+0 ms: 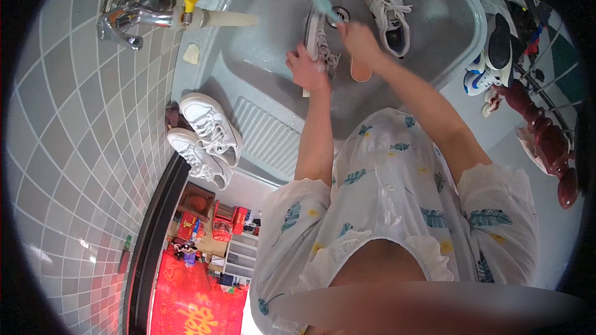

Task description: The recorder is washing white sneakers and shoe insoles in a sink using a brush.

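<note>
My left hand point(308, 69) grips a white lace-up sneaker point(321, 39) turned on its side, the edge of its sole facing up and left. In my right hand point(361, 44) is a light-blue scrubbing brush point(323, 2), blurred, its head at the toe end of that shoe. Below my right hand an orange insole point(361, 70) lies in the grey sink basin point(265, 63), its upper part hidden by the hand. A second white sneaker point(386, 9) rests in the basin to the right, its opening towards me. Between the shoes the metal drain point(341, 15) is partly covered by the brush.
A chrome faucet point(139, 18) with a yellow-handled valve point(190, 0) juts from the tiled wall at left. White soap point(191, 54) sits on the rim. Another pair of white sneakers point(209, 125) stands beside the ribbed washboard point(267, 137). More shoes point(493, 60) are at right.
</note>
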`<action>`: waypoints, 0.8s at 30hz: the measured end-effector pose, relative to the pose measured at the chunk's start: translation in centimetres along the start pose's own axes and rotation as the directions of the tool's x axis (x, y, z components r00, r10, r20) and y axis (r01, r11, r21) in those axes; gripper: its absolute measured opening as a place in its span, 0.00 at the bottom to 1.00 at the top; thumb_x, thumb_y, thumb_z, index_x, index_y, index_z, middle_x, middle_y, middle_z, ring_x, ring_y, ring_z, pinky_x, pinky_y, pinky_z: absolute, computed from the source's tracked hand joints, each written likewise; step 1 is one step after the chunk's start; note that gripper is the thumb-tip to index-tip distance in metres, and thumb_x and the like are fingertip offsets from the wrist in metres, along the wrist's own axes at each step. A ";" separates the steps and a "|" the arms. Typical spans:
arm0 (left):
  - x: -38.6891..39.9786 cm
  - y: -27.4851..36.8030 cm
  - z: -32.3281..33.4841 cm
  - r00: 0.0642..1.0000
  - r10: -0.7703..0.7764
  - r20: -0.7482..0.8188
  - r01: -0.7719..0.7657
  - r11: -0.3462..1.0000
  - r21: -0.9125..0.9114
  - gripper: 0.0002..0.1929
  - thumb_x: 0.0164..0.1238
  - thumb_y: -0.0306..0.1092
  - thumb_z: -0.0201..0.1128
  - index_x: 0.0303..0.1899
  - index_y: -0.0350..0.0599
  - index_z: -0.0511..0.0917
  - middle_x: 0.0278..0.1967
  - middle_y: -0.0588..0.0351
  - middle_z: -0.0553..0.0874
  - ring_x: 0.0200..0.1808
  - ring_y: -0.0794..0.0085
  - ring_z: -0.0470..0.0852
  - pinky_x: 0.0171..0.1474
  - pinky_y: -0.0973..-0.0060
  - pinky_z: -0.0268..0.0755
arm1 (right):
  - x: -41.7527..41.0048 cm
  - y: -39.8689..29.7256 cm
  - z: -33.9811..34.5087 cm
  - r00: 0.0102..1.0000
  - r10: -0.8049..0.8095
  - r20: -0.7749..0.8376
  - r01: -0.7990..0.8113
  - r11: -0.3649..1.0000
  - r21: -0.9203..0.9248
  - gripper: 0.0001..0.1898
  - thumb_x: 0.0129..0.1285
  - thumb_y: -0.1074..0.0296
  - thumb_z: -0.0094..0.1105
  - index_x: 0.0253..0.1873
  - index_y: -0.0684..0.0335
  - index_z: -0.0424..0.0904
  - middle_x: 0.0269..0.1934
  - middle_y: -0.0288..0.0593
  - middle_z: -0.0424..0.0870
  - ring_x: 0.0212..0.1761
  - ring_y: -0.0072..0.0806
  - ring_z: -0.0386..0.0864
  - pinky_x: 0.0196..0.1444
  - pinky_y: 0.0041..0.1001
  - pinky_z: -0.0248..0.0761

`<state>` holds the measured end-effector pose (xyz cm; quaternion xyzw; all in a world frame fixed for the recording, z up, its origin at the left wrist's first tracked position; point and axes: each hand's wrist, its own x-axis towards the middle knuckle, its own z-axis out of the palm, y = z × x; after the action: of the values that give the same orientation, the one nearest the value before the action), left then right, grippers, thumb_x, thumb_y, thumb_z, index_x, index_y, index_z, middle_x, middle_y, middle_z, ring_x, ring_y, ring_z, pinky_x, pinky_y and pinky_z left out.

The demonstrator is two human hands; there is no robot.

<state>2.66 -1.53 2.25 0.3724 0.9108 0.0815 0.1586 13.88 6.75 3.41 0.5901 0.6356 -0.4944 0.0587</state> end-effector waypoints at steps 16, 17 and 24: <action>0.0 -1.2 0.2 0.998 -0.034 0.056 0.032 0.999 0.043 0.27 0.44 0.32 0.70 0.51 0.49 0.72 0.45 0.51 0.74 0.50 0.52 0.74 0.44 0.55 0.73 | -5.7 0.4 1.8 0.961 -0.263 -0.084 0.245 0.952 -0.182 0.25 0.72 0.50 0.39 0.40 0.68 0.80 0.33 0.59 0.82 0.36 0.56 0.80 0.43 0.51 0.71; 0.0 -1.5 0.0 0.995 -0.066 0.069 0.064 0.997 0.030 0.26 0.45 0.33 0.69 0.50 0.49 0.73 0.45 0.50 0.74 0.50 0.50 0.74 0.46 0.55 0.72 | -3.6 -0.7 2.1 0.959 -0.273 -0.073 0.257 0.950 -0.178 0.25 0.72 0.50 0.39 0.40 0.68 0.80 0.33 0.59 0.82 0.36 0.56 0.80 0.43 0.51 0.71; 1.4 0.8 0.0 0.998 0.068 0.004 -0.068 0.996 0.061 0.32 0.46 0.37 0.71 0.55 0.43 0.70 0.48 0.48 0.75 0.52 0.52 0.74 0.47 0.57 0.74 | 4.9 2.3 -4.7 0.999 -0.011 -0.033 0.013 0.996 0.083 0.24 0.72 0.51 0.38 0.42 0.65 0.80 0.37 0.59 0.82 0.41 0.57 0.80 0.44 0.50 0.72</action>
<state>2.30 0.01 2.16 0.4079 0.8995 0.0587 0.1451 16.66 12.99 1.23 0.5963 0.6188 -0.5109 0.0207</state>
